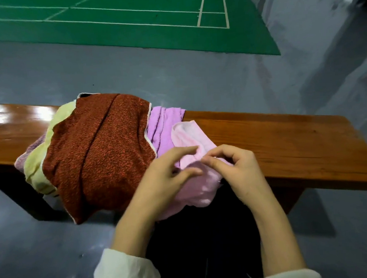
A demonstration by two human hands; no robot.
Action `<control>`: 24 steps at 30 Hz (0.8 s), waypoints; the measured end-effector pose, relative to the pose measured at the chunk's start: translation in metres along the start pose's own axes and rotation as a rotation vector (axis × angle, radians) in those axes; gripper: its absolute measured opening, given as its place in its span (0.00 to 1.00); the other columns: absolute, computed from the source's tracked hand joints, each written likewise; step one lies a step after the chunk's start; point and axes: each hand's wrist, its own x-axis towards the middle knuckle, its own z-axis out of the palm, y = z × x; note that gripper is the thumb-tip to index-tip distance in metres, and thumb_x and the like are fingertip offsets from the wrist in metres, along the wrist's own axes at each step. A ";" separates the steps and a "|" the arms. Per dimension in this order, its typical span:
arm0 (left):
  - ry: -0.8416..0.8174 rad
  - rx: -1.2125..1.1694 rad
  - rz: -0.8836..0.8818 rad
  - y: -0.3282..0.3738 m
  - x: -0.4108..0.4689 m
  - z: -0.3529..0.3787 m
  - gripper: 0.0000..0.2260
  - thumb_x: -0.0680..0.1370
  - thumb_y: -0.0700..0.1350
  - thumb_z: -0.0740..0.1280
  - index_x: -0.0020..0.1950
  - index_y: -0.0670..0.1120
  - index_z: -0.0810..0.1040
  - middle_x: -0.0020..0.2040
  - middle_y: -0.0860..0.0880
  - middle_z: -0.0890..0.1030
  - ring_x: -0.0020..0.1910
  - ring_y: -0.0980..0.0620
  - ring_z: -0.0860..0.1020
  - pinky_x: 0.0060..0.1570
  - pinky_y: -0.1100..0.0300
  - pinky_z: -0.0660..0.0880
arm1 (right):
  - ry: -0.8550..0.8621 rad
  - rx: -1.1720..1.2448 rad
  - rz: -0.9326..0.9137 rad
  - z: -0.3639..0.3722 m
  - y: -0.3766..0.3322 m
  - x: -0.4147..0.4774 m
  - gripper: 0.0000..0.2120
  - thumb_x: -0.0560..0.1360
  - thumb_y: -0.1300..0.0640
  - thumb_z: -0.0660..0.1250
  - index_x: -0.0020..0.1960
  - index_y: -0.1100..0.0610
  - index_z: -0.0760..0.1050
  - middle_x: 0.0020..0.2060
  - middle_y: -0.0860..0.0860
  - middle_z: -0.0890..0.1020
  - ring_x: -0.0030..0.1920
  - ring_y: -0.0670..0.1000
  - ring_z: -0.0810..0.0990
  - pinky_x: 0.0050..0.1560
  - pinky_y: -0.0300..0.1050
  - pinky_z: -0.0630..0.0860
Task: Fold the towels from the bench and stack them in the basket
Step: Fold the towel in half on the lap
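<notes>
One pink towel (191, 136) | left grip (169, 174) slack on it | right grip (238, 167) pinches its edge — contact hidden

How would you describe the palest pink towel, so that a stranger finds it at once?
On the long wooden bench lies a towel pile topped by a rust-red towel. At its right end, beside the lilac towel, the pale pink towel hangs over the near edge. It is the palest, and the left hand and right hand touch it.
</notes>
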 end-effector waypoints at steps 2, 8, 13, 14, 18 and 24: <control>-0.022 0.028 0.019 0.003 0.009 0.012 0.07 0.73 0.40 0.72 0.46 0.52 0.81 0.40 0.61 0.81 0.35 0.70 0.74 0.40 0.74 0.67 | 0.005 0.010 -0.004 -0.001 0.001 0.006 0.06 0.71 0.62 0.72 0.38 0.52 0.82 0.37 0.45 0.84 0.41 0.41 0.80 0.45 0.33 0.74; 0.314 0.065 -0.133 -0.024 0.031 -0.008 0.06 0.75 0.43 0.71 0.37 0.47 0.80 0.30 0.58 0.79 0.30 0.66 0.72 0.35 0.73 0.66 | 0.080 -0.105 0.046 -0.025 0.027 0.019 0.05 0.73 0.62 0.70 0.42 0.54 0.81 0.40 0.49 0.82 0.42 0.43 0.78 0.46 0.40 0.73; 0.384 -0.055 -0.334 -0.029 0.034 0.005 0.06 0.76 0.46 0.65 0.52 0.52 0.76 0.48 0.51 0.78 0.39 0.66 0.74 0.41 0.73 0.69 | 0.154 0.049 0.090 -0.014 0.040 0.023 0.07 0.76 0.59 0.67 0.46 0.60 0.82 0.42 0.57 0.84 0.43 0.50 0.79 0.44 0.45 0.76; 0.368 -0.130 -0.357 -0.029 0.034 0.008 0.11 0.74 0.47 0.61 0.56 0.53 0.73 0.52 0.50 0.76 0.43 0.65 0.73 0.44 0.72 0.69 | 0.177 0.083 0.093 -0.010 0.042 0.025 0.07 0.77 0.58 0.67 0.46 0.61 0.81 0.42 0.60 0.83 0.41 0.50 0.78 0.44 0.45 0.75; 0.365 -0.314 -0.307 -0.013 0.036 0.023 0.13 0.75 0.37 0.58 0.55 0.46 0.77 0.43 0.54 0.79 0.33 0.65 0.73 0.35 0.72 0.68 | 0.185 0.236 0.126 0.006 0.048 0.030 0.19 0.76 0.52 0.67 0.44 0.71 0.76 0.39 0.68 0.78 0.40 0.50 0.72 0.42 0.47 0.70; 0.300 -0.579 -0.344 -0.001 0.043 0.042 0.10 0.77 0.35 0.62 0.47 0.45 0.82 0.33 0.49 0.79 0.33 0.55 0.73 0.34 0.65 0.70 | 0.088 0.368 0.150 0.024 0.042 0.033 0.13 0.79 0.55 0.63 0.39 0.61 0.78 0.36 0.51 0.79 0.40 0.46 0.74 0.41 0.41 0.72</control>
